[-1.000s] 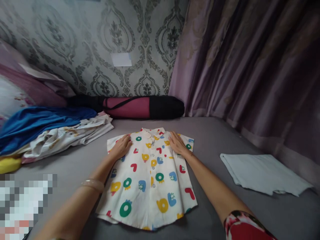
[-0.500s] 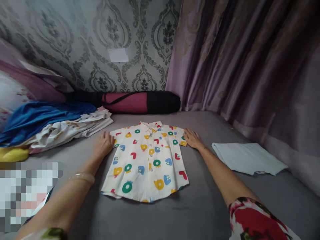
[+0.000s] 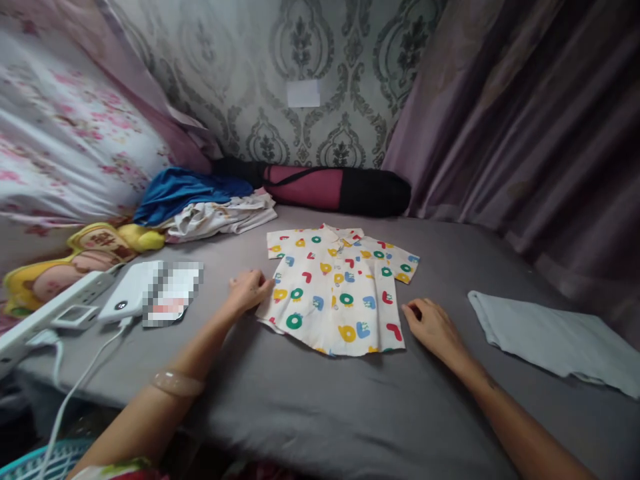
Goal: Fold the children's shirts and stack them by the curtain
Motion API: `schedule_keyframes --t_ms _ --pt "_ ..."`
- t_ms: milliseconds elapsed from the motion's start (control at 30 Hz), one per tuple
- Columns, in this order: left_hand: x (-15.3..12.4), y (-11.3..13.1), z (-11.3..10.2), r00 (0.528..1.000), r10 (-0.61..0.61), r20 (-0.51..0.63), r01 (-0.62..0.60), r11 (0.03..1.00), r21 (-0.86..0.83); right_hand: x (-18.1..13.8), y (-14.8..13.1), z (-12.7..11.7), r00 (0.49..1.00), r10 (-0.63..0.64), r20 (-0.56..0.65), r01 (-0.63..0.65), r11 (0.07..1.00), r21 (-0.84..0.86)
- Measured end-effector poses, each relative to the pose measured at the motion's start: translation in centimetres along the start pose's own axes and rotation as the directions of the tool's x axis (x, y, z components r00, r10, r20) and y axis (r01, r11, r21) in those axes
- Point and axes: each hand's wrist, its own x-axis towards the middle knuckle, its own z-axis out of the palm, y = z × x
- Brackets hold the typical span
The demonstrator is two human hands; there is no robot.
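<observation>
A small white shirt (image 3: pixel 340 290) printed with red, yellow, green and blue shapes lies flat and face up on the grey bed sheet (image 3: pixel 350 407). My left hand (image 3: pixel 249 290) rests at the shirt's lower left edge with its fingers curled against the cloth. At the lower right corner of the shirt lies my right hand (image 3: pixel 433 323), fingers bent, touching or nearly touching the hem. I cannot tell whether either hand pinches the fabric.
A folded pale cloth (image 3: pixel 550 337) lies to the right. At the back lie a pink-and-black rolled bag (image 3: pixel 340 189) and a pile of clothes (image 3: pixel 200 203). On the left are a white power bank (image 3: pixel 127 300), a power strip (image 3: pixel 47 313) and a yellow toy (image 3: pixel 75 257).
Both hands have slid from the shirt's shoulders out past the sleeves and down to its lower corners. The camera has pulled back and turned left, and the shirt looks smaller.
</observation>
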Motion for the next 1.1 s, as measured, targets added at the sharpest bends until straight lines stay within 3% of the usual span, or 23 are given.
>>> schedule_keyframes --t_ms 133,333,667,933,1100 --pt "-2.0 1.8 -0.6 0.998 -0.014 0.059 0.017 0.998 -0.054 -1.4 -3.2 -0.3 0.991 0.087 0.1 -0.09 0.996 0.023" --pt "-3.5 2.2 -1.0 0.993 -0.045 0.113 0.04 0.998 0.044 -3.2 -5.9 -1.2 0.971 0.164 0.174 -0.151 0.985 -0.085" --pt "-5.5 0.8 0.4 0.999 0.035 0.026 -0.034 0.999 -0.038 -5.9 -9.9 -2.8 0.944 0.275 0.184 -0.24 0.952 -0.189" --pt "-5.6 -0.8 0.7 0.965 0.259 -0.039 -0.262 0.956 -0.13 -5.6 -8.1 -2.4 0.967 0.132 0.218 -0.105 0.986 -0.13" --pt "-5.1 -2.5 0.1 0.95 0.311 0.008 -0.305 0.938 -0.164 -5.5 -5.9 -2.8 0.972 0.064 0.227 -0.037 0.992 -0.122"
